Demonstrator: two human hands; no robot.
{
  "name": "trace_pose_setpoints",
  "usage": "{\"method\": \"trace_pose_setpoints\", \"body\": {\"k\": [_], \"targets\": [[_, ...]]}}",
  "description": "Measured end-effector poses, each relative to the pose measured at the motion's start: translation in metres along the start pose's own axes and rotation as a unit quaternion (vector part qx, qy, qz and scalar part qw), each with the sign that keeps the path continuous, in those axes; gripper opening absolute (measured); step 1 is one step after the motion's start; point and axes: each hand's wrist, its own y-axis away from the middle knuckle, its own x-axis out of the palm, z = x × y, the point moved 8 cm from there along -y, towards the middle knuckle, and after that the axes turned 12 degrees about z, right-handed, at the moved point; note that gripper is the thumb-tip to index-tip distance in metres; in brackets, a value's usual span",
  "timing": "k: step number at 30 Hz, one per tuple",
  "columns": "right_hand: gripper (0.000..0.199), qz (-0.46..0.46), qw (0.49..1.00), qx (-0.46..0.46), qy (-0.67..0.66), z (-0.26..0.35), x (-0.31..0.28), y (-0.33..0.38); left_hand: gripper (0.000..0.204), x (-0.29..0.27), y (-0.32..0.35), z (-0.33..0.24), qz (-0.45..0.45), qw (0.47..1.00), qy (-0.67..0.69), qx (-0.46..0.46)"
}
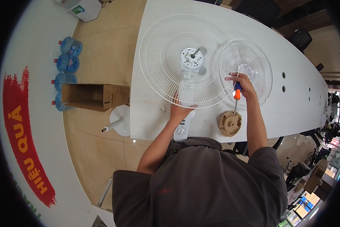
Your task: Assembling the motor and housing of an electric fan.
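Observation:
A white wire fan grille [160,81] is mounted round a motor plate with a shaft [193,56], on a white fan body whose control panel with a dial [181,131] lies close to me. My left hand [182,112] grips the grille's near rim, some fingers showing through the wires. In my right hand [244,84] is a screwdriver [237,94] with a blue and orange handle, its shank pointing toward me; some of its fingers reach to the grille's right rim. Below the shank lies a round brown moulded-pulp piece [230,123]. A second grille [269,72] with a clear fan blade [249,60] lies behind my right hand.
Everything lies on a long white table [291,109] with round cable holes. On the floor to the left are an open cardboard box [83,96], a round white fan base with a pole [120,119], and several blue water bottles [69,62]. A small white part [163,109] sits beside my left hand.

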Motion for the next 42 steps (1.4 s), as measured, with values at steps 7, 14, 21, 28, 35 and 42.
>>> {"method": "trace_pose_setpoints", "body": {"k": [7,14,21,28,35,42], "targets": [[0.037,-0.008,0.995,-0.034,-0.096,0.017,0.017,0.010,0.073,-0.002,-0.004,0.001,-0.064,0.995,-0.077,-0.011],[0.038,-0.044,0.990,-0.038,-0.127,0.032,0.018,0.029,0.069,0.002,-0.003,0.003,-0.057,0.994,-0.083,-0.031],[0.040,-0.034,0.990,-0.052,-0.124,0.020,0.006,0.033,0.081,0.007,-0.003,0.002,-0.017,0.992,-0.079,-0.093],[0.044,-0.030,0.993,-0.042,-0.110,0.010,0.002,0.026,0.083,0.017,-0.003,0.021,-0.029,0.994,-0.086,-0.059],[0.048,-0.015,0.998,0.030,-0.057,-0.006,-0.002,0.028,0.107,-0.001,-0.027,-0.015,-0.033,0.996,-0.081,0.004],[0.050,0.012,0.995,0.029,-0.095,-0.015,0.005,0.029,0.103,-0.031,-0.110,-0.034,0.080,0.989,-0.044,0.116]]}}
